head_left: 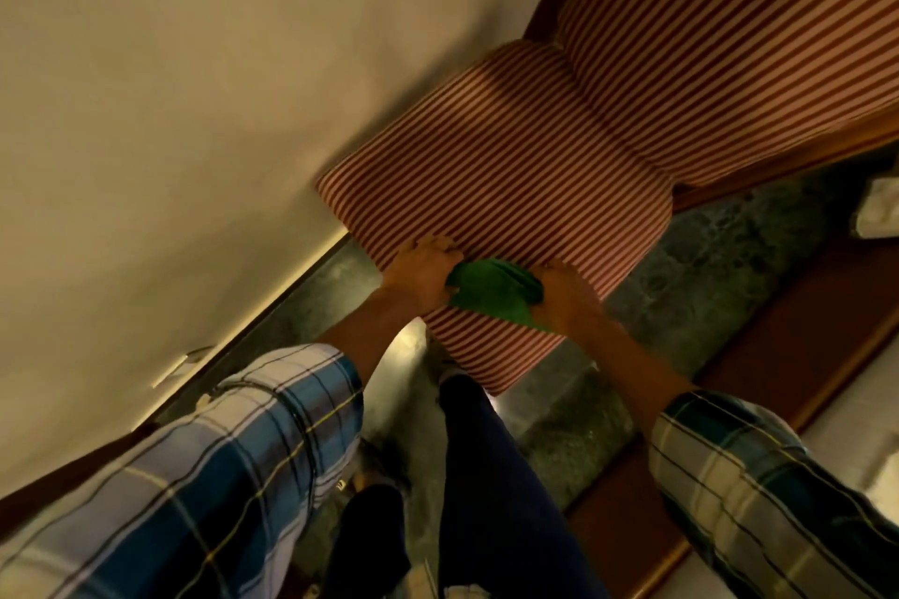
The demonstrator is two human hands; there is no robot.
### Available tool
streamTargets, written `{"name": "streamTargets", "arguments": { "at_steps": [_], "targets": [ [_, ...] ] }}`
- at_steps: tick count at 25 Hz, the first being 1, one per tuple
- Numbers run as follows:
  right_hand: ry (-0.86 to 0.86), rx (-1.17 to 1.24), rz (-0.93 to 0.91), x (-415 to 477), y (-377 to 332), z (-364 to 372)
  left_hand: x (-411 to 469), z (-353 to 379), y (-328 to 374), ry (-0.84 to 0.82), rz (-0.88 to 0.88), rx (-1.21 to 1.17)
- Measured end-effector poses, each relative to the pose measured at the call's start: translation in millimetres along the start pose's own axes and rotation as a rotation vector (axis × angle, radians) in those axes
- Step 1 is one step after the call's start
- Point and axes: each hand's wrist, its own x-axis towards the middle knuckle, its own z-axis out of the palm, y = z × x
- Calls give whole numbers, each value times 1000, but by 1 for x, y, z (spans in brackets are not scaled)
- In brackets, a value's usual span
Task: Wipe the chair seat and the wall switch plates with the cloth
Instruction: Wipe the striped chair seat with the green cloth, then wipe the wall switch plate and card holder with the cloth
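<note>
Green cloth (pixel 491 289) sits bunched on the front edge of the striped chair seat (pixel 496 190), pressed down between both hands. One corner hangs over the seat front, below the right hand.

Right hand (pixel 566 294) is closed over the cloth's right side, fingers curled down into the fabric, thumb side toward the seat. Firm grasp, cloth wadded under the palm.

Left hand (pixel 423 275) is just left of it, fingers bent and knuckles up on the seat's front left corner. Its thumb side touches the cloth's left edge; looks like it pinches a fold there, but motion blur makes that hard to confirm. Could equally be just bracing on the upholstery.

Seat is red-and-cream striped fabric, padded, rounded corners. Matching striped backrest (pixel 720 15) rises behind it at upper right, set in a wooden frame (pixel 778 161).

Chair stands close against a plain cream wall (pixel 170 112) on the left. Dark baseboard strip (pixel 272 306) runs along the wall bottom.

Both forearms bare, plaid sleeves (pixel 233 467) rolled up near the elbows. Dark trouser legs (pixel 491 477) below, standing on a mottled grey stone floor (pixel 691 277). Reddish-brown floor band (pixel 759 370) to the right of it.

Something pale at the far right edge (pixel 878 209), too cut off to identify.
</note>
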Motion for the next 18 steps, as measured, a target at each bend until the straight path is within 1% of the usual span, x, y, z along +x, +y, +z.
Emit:
{"name": "streamTargets", "arguments": {
  "at_steps": [2,4,6,7,9,10,12,14,16,18],
  "targets": [
    [-48,139,-55,-17,-17,-14,-37,-11,-10,81,-38,-157],
    [-23,285,-114,-42,-54,-31,-87,-33,-29,230,-113,-270],
    [138,468,-167,-71,-105,-50,-147,-59,-51,354,-218,-323],
    [218,605,-187,-88,-130,-59,-175,-70,-60,411,-247,-365],
    [349,850,-275,-127,-188,-76,-245,-88,-81,568,-276,-471],
    [395,917,-326,-147,-218,-85,-280,-96,-90,641,-277,-523],
    [468,947,-462,-185,-276,-102,-346,-107,-101,782,-259,-599],
    [552,902,-650,-228,-340,-116,-416,-111,-111,957,-254,-615],
    [664,827,-834,-272,-400,-123,-475,-103,-119,1182,-279,-549],
    [811,676,-1034,-316,-454,-122,-524,-92,-123,1375,-342,-464]
  ]
}}
